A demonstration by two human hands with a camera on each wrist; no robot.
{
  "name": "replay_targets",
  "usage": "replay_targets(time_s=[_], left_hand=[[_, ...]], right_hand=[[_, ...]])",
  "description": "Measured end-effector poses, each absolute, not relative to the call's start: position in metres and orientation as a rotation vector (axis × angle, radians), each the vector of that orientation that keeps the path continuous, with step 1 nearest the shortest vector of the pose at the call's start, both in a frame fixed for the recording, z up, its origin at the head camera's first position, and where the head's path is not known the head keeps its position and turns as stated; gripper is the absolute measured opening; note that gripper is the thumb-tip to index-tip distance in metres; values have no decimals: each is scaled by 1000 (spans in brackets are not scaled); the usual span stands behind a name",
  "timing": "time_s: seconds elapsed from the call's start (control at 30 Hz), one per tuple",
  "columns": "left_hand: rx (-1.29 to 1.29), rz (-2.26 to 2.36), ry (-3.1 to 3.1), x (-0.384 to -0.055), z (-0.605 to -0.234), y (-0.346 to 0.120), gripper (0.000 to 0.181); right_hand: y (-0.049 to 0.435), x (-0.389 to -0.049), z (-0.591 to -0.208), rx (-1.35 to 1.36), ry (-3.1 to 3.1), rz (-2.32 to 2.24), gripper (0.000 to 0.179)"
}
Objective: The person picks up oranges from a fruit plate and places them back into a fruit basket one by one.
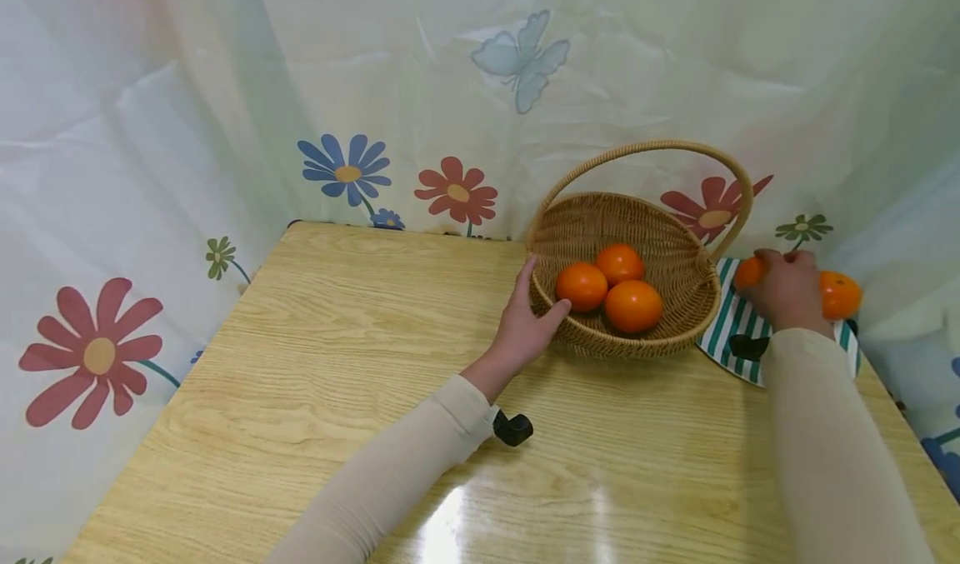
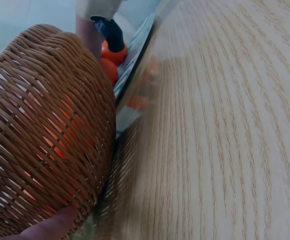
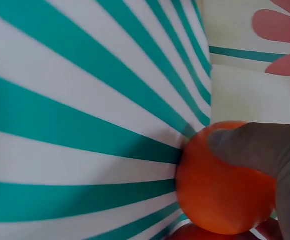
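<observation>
A wicker basket (image 1: 630, 343) with a tall arched handle stands at the back of the table with three oranges (image 1: 633, 306) inside. My left hand (image 1: 521, 326) rests against the basket's left end, thumb and forefinger spread straight along its outside. Its thumb (image 2: 52, 225) lies on the wicker in the left wrist view. To the right, my right hand (image 1: 791, 289) holds an orange (image 3: 220, 185) over a green-and-white striped mat (image 3: 85, 105). The thumb presses that orange's side; most other fingers are hidden. Another orange (image 1: 840, 295) sits just right of this hand.
The wooden table (image 1: 360, 339) extends left and forward of the basket. A flowered cloth (image 1: 450, 72) hangs behind it and at both sides. A black wrist device (image 1: 513, 429) sits by the left cuff, another (image 1: 748, 347) by the right.
</observation>
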State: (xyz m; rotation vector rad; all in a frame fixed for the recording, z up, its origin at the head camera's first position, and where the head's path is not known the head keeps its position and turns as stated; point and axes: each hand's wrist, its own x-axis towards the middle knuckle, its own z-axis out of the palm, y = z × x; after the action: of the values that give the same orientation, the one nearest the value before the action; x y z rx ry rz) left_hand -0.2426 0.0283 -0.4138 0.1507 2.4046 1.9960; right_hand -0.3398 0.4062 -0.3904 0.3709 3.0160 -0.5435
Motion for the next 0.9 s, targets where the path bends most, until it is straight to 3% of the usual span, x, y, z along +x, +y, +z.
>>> replay_targets(time_s=[0.27,0.9], left_hand=[[150,1982,2389,-241,-414,30,78],[134,1984,2383,-241,-409,30,78]], right_hand=[[405,-330,-393,348,3051,-534,75],[395,-292,-354,86,3209,-575,69]])
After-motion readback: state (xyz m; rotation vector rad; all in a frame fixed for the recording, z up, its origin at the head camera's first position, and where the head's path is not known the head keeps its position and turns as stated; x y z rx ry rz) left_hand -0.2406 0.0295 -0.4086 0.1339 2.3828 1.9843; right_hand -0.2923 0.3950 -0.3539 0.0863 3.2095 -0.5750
